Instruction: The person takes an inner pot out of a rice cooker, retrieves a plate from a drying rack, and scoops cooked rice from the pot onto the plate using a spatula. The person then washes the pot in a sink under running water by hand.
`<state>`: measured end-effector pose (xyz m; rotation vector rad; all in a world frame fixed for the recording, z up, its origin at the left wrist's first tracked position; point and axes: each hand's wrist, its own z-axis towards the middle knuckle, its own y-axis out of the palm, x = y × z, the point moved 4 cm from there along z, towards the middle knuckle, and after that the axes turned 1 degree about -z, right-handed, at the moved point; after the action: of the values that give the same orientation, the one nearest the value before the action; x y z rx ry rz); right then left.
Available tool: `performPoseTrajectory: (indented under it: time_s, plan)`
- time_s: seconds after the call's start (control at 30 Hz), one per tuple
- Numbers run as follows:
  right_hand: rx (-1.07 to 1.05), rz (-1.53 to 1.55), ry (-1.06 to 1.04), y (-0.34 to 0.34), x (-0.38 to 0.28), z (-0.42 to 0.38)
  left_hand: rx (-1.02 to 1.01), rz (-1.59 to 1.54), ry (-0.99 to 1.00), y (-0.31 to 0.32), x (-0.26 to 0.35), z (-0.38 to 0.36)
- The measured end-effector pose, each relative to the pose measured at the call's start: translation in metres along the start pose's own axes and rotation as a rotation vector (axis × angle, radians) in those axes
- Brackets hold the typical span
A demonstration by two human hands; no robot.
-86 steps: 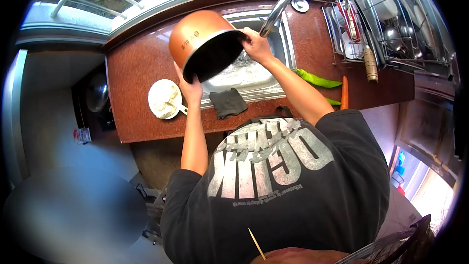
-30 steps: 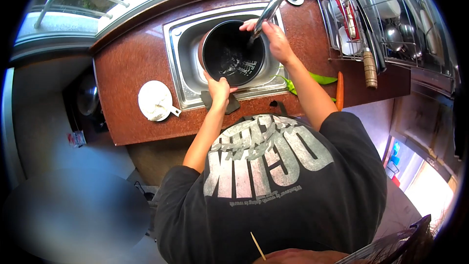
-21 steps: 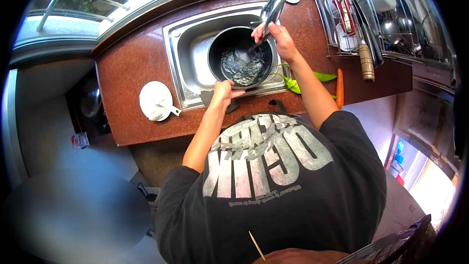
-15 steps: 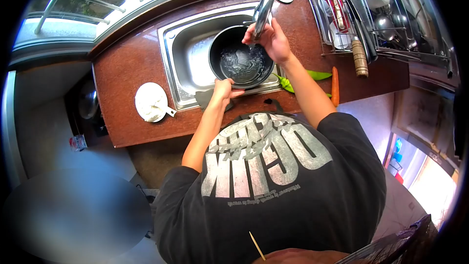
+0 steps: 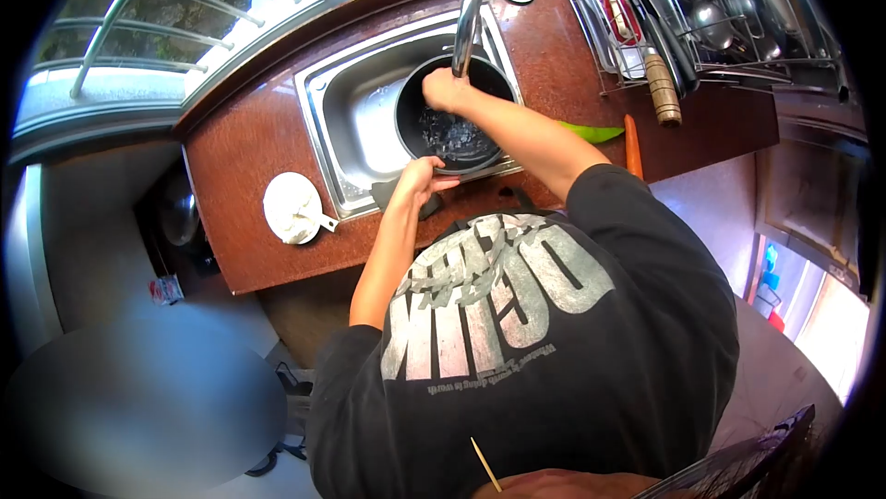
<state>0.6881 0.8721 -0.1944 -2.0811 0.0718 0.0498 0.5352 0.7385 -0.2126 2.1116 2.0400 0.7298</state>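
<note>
Gripping the near rim of the dark pot (image 5: 454, 134), the left hand (image 5: 417, 178) steadies it in the sink (image 5: 355, 125) — right hand (image 5: 443, 90) reaches inside under the faucet (image 5: 467, 8), fingers' closure unclear.

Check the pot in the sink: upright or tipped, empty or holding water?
Upright, mouth up. The pot sits in the sink under the faucet; glinting water covers its bottom. How deep cannot be told.

Right hand (image 5: 445, 90) now inside pot (image 5: 452, 134)
</note>
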Motion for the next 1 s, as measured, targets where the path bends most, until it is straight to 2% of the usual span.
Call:
performPoseTrajectory:
  time_s: [0.03, 0.07, 0.13, 0.2, 0.27, 0.3, 0.33, 0.4, 0.43, 0.47, 0.53, 0.57, 0.6, 0.67, 0.7, 0.73, 0.8, 0.83, 0.87, 0.93, 1.0]
  plan:
    - [0.043, -0.022, -0.123, -0.018, -0.023, -0.02, -0.026, 0.039, 0.091, 0.007, 0.006, -0.013]
    - [0.01, -0.143, -0.169, 0.005, -0.037, -0.011, -0.026, 0.045, 0.085, 0.006, 0.007, -0.013]
    - [0.011, -0.298, -0.56, 0.01, -0.07, -0.042, -0.007, 0.089, 0.105, -0.002, 0.012, -0.013]
    - [-0.111, -0.384, -0.875, 0.033, -0.083, -0.065, -0.028, 0.16, 0.15, -0.012, 0.018, -0.015]
    - [-0.169, -0.22, -0.871, 0.055, -0.065, -0.061, -0.095, 0.117, 0.105, -0.02, 0.019, -0.016]
    - [-0.232, -0.213, -0.794, 0.028, -0.059, -0.067, -0.096, 0.117, 0.105, -0.022, 0.02, -0.016]
    - [-0.089, -0.136, -0.644, 0.016, -0.053, -0.054, -0.128, 0.116, 0.089, -0.022, 0.018, -0.018]
    - [-0.025, 0.049, -0.313, -0.008, -0.037, -0.026, -0.165, 0.118, 0.065, -0.02, 0.015, -0.018]
    - [-0.007, 0.238, -0.302, -0.013, -0.032, -0.021, -0.166, 0.116, 0.057, -0.02, 0.015, -0.016]
    - [-0.006, 0.24, -0.297, -0.011, -0.031, -0.026, -0.165, 0.116, 0.049, -0.02, 0.015, -0.015]
    - [-0.093, 0.314, -0.714, 0.002, -0.043, -0.042, -0.189, 0.118, 0.058, -0.022, 0.017, -0.013]
    - [-0.2, 0.288, -0.762, 0.011, -0.046, -0.045, -0.21, 0.109, 0.072, -0.022, 0.018, -0.012]
    - [-0.201, 0.29, -0.757, 0.014, -0.045, -0.041, -0.212, 0.111, 0.069, -0.023, 0.018, -0.011]
    - [0.068, 0.601, -0.249, 0.011, -0.018, -0.01, -0.215, 0.152, 0.076, -0.024, 0.022, -0.008]
    - [0.125, 0.715, -0.19, 0.006, -0.006, -0.002, -0.215, 0.15, 0.077, -0.026, 0.022, -0.004]
    - [0.143, 0.736, -0.248, 0.008, -0.007, -0.001, -0.185, 0.14, 0.053, -0.028, 0.022, 0.001]
    - [-0.028, 0.687, -0.577, 0.021, -0.022, -0.011, -0.154, 0.145, 0.018, -0.036, 0.018, 0.008]
    - [-0.233, 0.595, -0.56, 0.019, -0.028, -0.021, -0.168, 0.129, -0.009, -0.037, 0.019, 0.013]
    - [-0.195, 0.605, -0.507, 0.012, -0.028, -0.024, -0.184, 0.111, -0.033, -0.038, 0.02, 0.018]
    - [0.003, 0.744, -0.027, -0.027, -0.011, -0.034, -0.202, 0.12, 0.009, -0.033, 0.022, 0.017]
    - [0.07, 0.747, -0.096, -0.007, 0.0, -0.012, -0.169, 0.126, 0.011, -0.032, 0.022, 0.016]
